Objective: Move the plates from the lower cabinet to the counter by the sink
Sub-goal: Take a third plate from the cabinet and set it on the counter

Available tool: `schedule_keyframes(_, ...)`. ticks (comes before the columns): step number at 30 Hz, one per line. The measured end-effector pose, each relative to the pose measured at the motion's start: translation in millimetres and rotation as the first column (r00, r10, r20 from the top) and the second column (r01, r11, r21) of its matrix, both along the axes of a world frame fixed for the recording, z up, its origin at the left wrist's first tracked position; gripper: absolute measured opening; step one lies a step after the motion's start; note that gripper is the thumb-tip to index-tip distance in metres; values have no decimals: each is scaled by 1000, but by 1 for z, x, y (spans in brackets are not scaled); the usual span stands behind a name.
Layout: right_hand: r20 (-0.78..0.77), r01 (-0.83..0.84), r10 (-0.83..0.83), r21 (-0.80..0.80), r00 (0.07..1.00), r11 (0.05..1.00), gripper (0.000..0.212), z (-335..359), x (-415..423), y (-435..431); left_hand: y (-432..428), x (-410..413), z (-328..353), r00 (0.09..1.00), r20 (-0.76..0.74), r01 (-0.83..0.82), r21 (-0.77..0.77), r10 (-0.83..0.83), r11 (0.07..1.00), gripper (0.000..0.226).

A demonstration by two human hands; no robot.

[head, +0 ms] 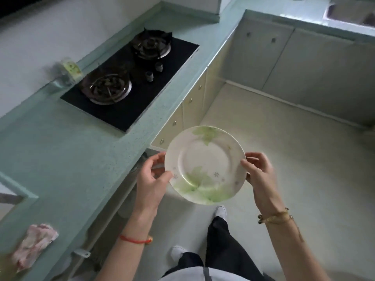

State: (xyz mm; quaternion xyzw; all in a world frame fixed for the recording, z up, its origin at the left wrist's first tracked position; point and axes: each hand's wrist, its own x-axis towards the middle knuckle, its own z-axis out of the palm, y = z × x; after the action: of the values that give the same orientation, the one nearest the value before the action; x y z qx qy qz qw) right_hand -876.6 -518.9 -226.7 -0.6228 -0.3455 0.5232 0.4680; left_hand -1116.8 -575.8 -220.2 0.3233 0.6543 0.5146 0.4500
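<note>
A white plate (205, 159) with green leaf prints is held flat in the air above the floor, just off the counter's edge. My left hand (151, 181) grips its left rim and my right hand (258, 172) grips its right rim. The pale green counter (67, 159) runs along the left. The sink (349, 13) shows at the top right corner. The lower cabinet (129, 191) under the counter stands open beside my left hand, its inside dark and blurred.
A black two-burner gas hob (132, 82) is set into the counter. A pink cloth (34, 244) lies on the counter at the lower left. A small packet (72, 68) stands by the wall. Closed cabinet doors (304, 63) line the far side. My legs and the beige floor (284, 159) lie below.
</note>
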Motion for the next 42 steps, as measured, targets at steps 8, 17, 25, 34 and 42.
schedule_keyframes(8,-9,179,-179,57,984,982,11,24,108,51,94,98,18,981,34,189,26,-190,982,48)
schedule_keyframes(17,10,179,-183,151,983,972,10,52,219,156,211,210,30,981,101,160,65,-166,985,48)
schedule_keyframes(25,-1,225,-227,134,974,965,10,53,271,243,314,265,44,976,79,195,69,-201,978,52)
schedule_keyframes(34,7,275,-278,131,961,953,11,47,306,377,463,297,41,957,71,276,72,-281,959,49)
schedule_keyframes(42,-1,312,-315,152,949,938,10,65,332,538,628,325,63,956,17,289,90,-292,953,50)
